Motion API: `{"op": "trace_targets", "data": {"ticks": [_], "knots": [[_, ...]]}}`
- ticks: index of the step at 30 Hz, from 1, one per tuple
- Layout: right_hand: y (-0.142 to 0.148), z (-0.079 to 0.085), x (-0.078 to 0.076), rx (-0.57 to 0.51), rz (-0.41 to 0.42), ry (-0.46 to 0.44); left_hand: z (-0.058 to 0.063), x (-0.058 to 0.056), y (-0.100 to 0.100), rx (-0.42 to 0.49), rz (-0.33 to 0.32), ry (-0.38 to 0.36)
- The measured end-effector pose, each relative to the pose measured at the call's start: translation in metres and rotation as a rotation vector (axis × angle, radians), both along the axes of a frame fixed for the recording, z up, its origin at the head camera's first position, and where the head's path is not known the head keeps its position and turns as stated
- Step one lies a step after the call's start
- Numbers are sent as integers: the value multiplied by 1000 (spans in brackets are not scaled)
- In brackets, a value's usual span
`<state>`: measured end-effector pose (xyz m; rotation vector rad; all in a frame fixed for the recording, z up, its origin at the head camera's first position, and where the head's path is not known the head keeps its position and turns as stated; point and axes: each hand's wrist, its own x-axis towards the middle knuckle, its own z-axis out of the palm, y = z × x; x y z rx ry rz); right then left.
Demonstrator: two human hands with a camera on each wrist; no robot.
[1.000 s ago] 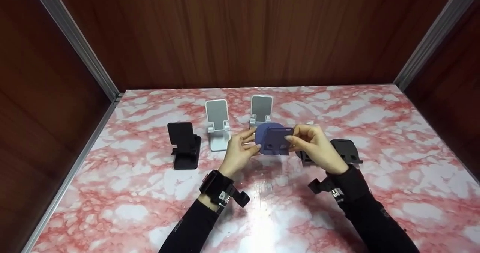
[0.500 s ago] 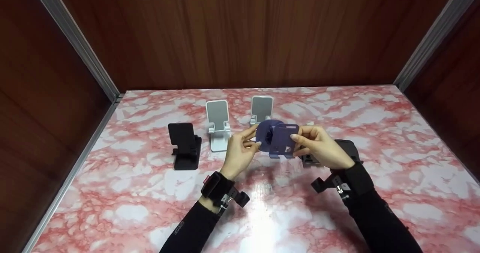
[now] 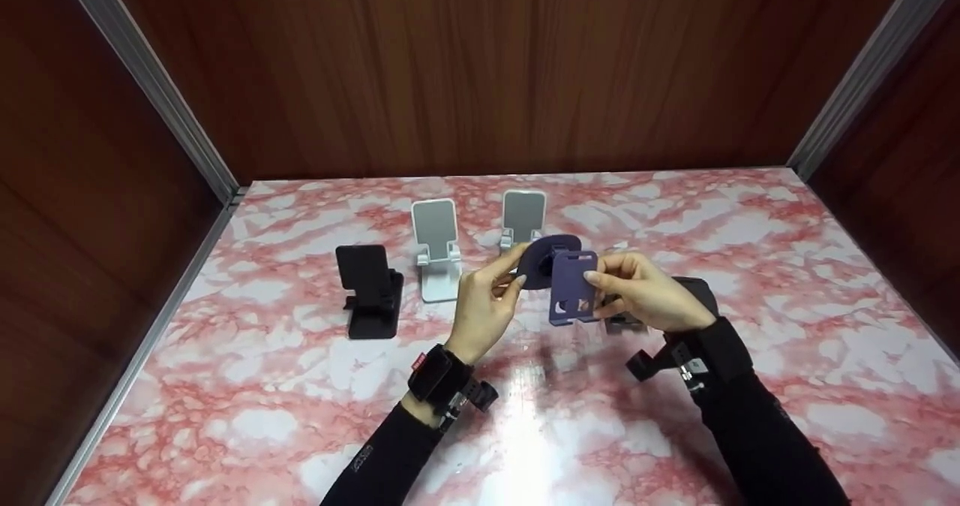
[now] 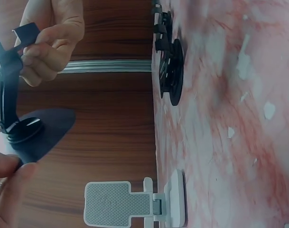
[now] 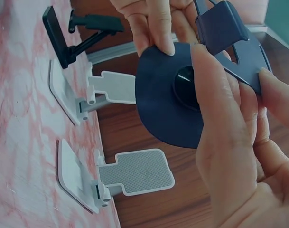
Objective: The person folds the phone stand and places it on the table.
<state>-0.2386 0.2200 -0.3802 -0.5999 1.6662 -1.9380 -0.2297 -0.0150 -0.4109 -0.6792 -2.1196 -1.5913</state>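
Held up above the table between both hands is a dark purple phone stand (image 3: 573,284). My left hand (image 3: 484,307) pinches the edge of its rounded base (image 5: 158,95) between thumb and fingers. Its backplate, with cutouts and small bottom lips, is gripped along the right side by my right hand (image 3: 649,292). The support arm (image 4: 9,90) is swung out from the base, as the left wrist view shows. Base and backplate stand apart at an angle. Part of the base is hidden behind the right hand's fingers in the right wrist view.
A black phone stand (image 3: 365,277) stands upright at the left. Two white phone stands, one on the left (image 3: 435,228) and one farther back (image 3: 523,212), are behind my hands. Another black stand (image 3: 697,292) lies low, partly behind my right hand. Wooden panels (image 3: 480,70) enclose the marbled table.
The stand's backplate has swung away from its base, moving slightly right and down with my right hand. The base has tilted in my left hand. The other stands have stayed put.
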Motion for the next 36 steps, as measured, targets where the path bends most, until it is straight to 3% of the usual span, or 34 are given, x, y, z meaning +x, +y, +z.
{"op": "trace_targets", "data": {"ticks": [7, 15, 19, 25, 30, 36], "knots": [[1, -2, -2, -21, 39, -33, 0, -1, 1, -46, 5, 126], [2, -6, -4, -44, 98, -71, -4, -1, 1, -63, -25, 153], [2, -6, -4, -50, 101, -88, -4, -2, 1, -54, -46, 98], [-2, -4, -1, 23, -2, -95, 2, 1, 0, -10, -99, -86], [-6, -2, 2, 151, -134, -13, 15, 8, -1, 49, -141, -153], [-7, 1, 4, 290, -288, 85, 16, 8, -1, 131, -176, -217]]}}
